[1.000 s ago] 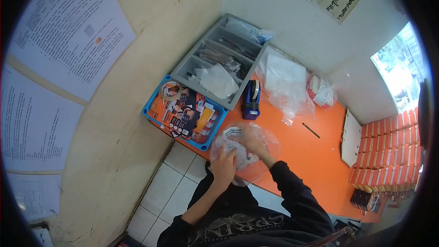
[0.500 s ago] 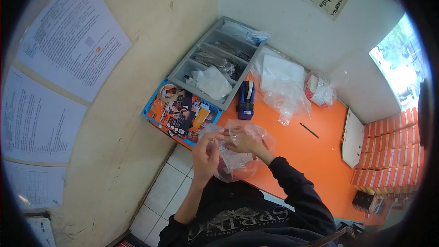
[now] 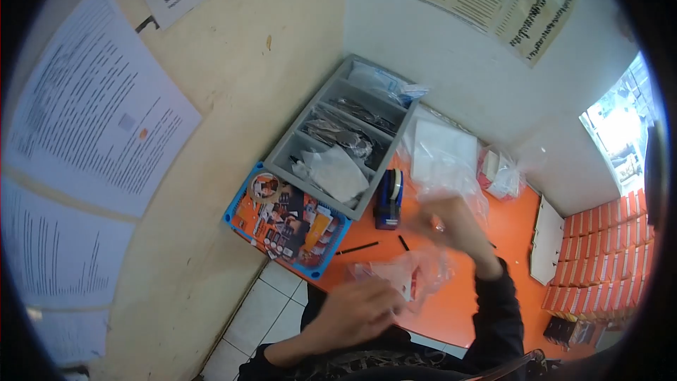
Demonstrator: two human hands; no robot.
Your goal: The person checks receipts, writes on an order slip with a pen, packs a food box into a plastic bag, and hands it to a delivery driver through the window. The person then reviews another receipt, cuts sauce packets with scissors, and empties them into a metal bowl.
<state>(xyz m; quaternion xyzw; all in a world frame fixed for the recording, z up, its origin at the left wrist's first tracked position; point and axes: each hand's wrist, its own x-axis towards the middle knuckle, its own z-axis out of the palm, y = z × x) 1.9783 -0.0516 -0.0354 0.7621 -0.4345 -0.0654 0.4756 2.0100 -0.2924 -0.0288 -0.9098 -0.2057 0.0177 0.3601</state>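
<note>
A clear plastic bag (image 3: 431,275) with white paper and something red inside lies at the front of the orange table. My left hand (image 3: 363,310) is at the near left side of the bag, its fingers curled in; motion blur hides what they hold, if anything. My right hand (image 3: 455,229) is above the table beyond the bag, right of the blue tape dispenser (image 3: 388,201). Its fingers are smeared by motion, so their grip does not show. Two thin dark sticks, one of them a pen-like stick (image 3: 357,248), lie between the bag and the dispenser.
A grey divided tray (image 3: 282,159) holds packets at the back left. Beside it sits a blue basket (image 3: 240,229) with cards and stickers. Clear plastic bags (image 3: 444,148) lie at the back, near a wrapped packet (image 3: 501,173). Orange-and-white boxes (image 3: 599,254) are stacked at right.
My hands have moved apart: the right one went right and away from me, the left one nearer my body. The bag sits flatter, and thin dark sticks show beyond it. The view has shifted.
</note>
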